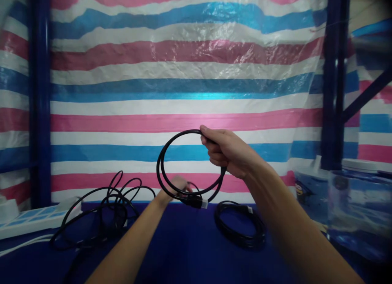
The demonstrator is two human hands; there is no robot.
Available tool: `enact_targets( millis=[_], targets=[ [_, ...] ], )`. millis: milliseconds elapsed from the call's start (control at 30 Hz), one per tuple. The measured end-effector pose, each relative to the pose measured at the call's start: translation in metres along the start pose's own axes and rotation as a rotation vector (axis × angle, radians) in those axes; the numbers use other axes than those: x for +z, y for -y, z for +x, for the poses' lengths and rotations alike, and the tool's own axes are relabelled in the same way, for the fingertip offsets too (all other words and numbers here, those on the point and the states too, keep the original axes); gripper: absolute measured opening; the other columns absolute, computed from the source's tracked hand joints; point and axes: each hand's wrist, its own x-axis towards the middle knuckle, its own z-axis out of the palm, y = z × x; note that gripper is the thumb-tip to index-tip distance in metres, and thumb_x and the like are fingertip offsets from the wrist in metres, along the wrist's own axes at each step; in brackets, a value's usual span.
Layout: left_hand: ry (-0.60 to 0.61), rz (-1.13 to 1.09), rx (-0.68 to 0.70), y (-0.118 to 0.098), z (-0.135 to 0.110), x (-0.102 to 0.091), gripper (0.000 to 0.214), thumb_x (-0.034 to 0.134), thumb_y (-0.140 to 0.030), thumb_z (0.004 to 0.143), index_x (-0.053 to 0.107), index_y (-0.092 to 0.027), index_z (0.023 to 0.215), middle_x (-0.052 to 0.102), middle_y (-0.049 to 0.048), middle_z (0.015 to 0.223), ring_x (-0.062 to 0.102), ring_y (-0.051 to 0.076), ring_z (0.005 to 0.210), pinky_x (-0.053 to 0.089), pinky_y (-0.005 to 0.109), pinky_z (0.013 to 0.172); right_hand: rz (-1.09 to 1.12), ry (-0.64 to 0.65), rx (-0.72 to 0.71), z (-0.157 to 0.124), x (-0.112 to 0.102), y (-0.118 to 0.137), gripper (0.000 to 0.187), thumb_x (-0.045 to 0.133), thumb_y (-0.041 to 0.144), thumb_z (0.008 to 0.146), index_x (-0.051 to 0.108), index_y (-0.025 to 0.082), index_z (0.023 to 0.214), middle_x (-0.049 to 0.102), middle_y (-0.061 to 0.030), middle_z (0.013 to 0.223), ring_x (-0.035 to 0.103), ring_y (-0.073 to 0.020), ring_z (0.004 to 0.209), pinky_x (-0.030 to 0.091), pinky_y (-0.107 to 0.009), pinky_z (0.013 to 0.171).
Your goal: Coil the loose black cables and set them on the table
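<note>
My right hand (228,151) is closed around the top of a black cable (163,153) wound into a round loop and held up above the blue table (183,251). My left hand (177,188), blurred by motion, is at the bottom of the loop, fingers closed near the cable's plug end (197,202). The plug has a silver tip that points right. Below the loop, a coiled black cable (239,227) lies flat on the table.
A loose tangle of black cables (104,214) lies at the left, next to a white power strip (33,218). Clear plastic containers (358,210) stand at the right. A striped pink, blue and white tarp (183,72) hangs behind, between blue shelf posts (39,96).
</note>
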Motion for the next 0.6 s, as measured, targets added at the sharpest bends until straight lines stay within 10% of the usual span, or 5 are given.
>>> enact_targets(
  millis=[267,400,600],
  targets=[
    [-0.399,-0.077,0.518,-0.111,-0.046,-0.055,0.023,0.048,-0.010,0.065,0.062,-0.016,0.083,0.052,-0.0033,0.058,0.041,0.006,0.042,0.030,0.017,0.041,-0.119,-0.163,-0.112,0.014,-0.014,-0.028,0.045,0.060,0.050,0.081,0.050,0.020,0.113,0.028,0.0080,0.055,0.018,-0.0041,0.041,0.012,-0.018,0.036],
    [-0.337,0.002,0.516,-0.123,-0.062,-0.053,0.024,0.050,-0.012,0.065,0.066,-0.016,0.082,0.052,-0.0013,0.057,0.040,0.006,0.042,0.027,0.016,0.039,-0.265,-0.238,-0.240,0.014,-0.008,-0.023,0.056,0.057,0.052,0.082,0.047,0.019,0.127,0.034,0.0058,0.057,0.024,-0.0060,0.044,0.019,-0.020,0.039],
    [-0.307,-0.116,0.489,-0.122,-0.061,-0.046,0.019,0.053,-0.013,0.066,0.068,-0.016,0.077,0.055,-0.0002,0.058,0.045,0.006,0.045,0.028,0.014,0.039,-0.673,-0.306,-0.458,0.014,-0.003,-0.018,0.034,0.045,0.046,0.090,0.062,0.017,0.090,0.052,-0.0015,0.067,0.042,-0.0094,0.057,0.029,-0.023,0.054]
  ],
)
